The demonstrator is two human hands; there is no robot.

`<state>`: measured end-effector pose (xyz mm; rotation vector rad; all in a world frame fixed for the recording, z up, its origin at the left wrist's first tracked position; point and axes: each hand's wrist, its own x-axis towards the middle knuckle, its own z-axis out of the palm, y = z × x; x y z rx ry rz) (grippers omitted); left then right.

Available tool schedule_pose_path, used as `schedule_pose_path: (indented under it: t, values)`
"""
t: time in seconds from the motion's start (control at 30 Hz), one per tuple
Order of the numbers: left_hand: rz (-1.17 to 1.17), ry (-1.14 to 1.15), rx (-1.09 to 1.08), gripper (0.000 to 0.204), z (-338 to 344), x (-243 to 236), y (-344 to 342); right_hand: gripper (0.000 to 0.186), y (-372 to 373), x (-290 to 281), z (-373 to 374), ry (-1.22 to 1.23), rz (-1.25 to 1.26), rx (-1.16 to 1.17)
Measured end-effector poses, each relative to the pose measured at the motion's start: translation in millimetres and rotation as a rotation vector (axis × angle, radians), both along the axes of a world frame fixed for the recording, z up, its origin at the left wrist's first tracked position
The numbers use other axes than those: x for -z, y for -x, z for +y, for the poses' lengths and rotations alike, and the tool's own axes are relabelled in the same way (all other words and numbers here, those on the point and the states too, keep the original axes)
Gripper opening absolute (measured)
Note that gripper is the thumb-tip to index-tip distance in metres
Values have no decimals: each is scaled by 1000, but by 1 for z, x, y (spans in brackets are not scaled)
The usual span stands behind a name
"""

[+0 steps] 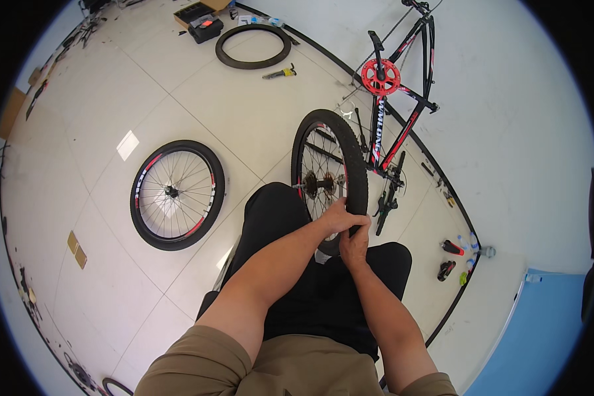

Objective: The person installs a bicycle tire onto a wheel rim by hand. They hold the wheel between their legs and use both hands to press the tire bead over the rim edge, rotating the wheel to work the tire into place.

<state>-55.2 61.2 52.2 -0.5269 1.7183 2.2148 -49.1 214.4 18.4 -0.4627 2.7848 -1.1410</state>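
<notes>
A bicycle wheel (357, 158) with a black knobby tyre, red and white rim markings and a rear cassette stands upright between my knees. My left hand (337, 218) is closed on the near part of its tyre and rim. Right beside it, my right hand (355, 245) wraps round the same tyre from the other side, the two hands touching. Some of the fingers are hidden behind the tyre. Spokes and the cassette (310, 185) face left, toward my left knee.
A second wheel (218, 173) lies flat on the tiled floor to the left. Ahead lie a loose tyre (221, 56) and a yellow-and-black tool (280, 73). A black-and-red bicycle frame (410, 127) leans at the right wall, near handlebars (390, 198). Bottles (474, 243) stand farther right.
</notes>
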Motion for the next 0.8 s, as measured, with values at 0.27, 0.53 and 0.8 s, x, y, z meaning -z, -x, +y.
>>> schedule_pose_path:
  t: [0.27, 0.53, 0.8]
  values:
    - [-16, -30, -18, 98, 2, 9, 3, 49, -1, -3, -3, 15, 13, 18]
    - [-44, -27, 1, 101, -2, -1, 3, 52, 0, 0, -3, 11, 27, 24]
    - [-31, 20, -4, 104, 0, 9, 4, 53, 1, 1, -4, 16, 35, 17]
